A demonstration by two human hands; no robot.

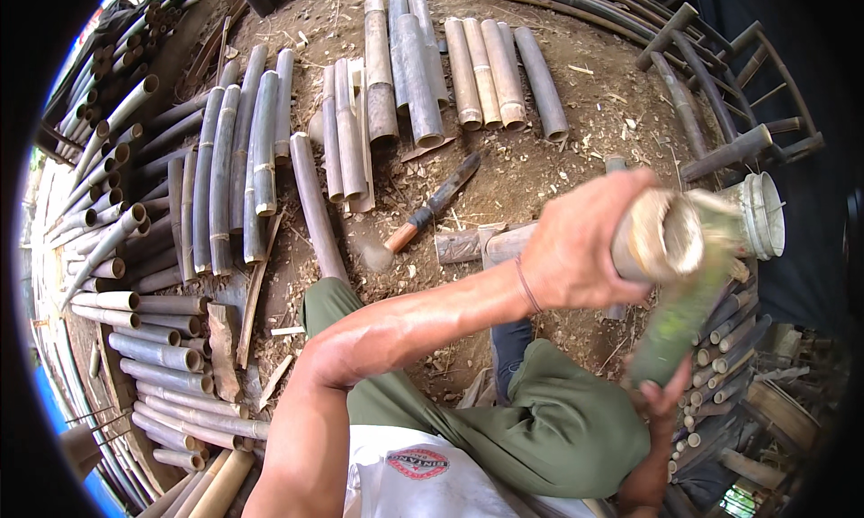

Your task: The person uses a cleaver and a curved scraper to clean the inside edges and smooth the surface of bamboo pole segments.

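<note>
Evidently seated low, the person has olive trousers [549, 401] spread across the near middle, leaving both arms free to work off to the right. Just beyond the knee, the right hand [664, 399] is closed around the near end of a green bamboo piece [673, 333], thumb up along it; the fingers beneath are partly hidden. It seems held by its end so that the rest slants away freely. The piece is blurred, so whether it touches its neighbour is hard to tell.

A little farther off, the left hand [585, 248] wraps firmly around a pale bamboo tube [639, 234], its hollow cut end turned toward the head, probably to steady it.

On the near left, bamboo stacks [162, 351] lie with their ends facing inward, likely so they can be grasped from the seat. Past the left forearm, a wood-handled tool [434, 203] lies on the ground [594, 113] beside a bamboo log [457, 246], apparently placed within reach. A white bucket [763, 216] lies on the right. Farthest, side-by-side tubes [418, 81] line the ground, perhaps to stay sorted, with a bamboo frame [769, 149] at far right.
</note>
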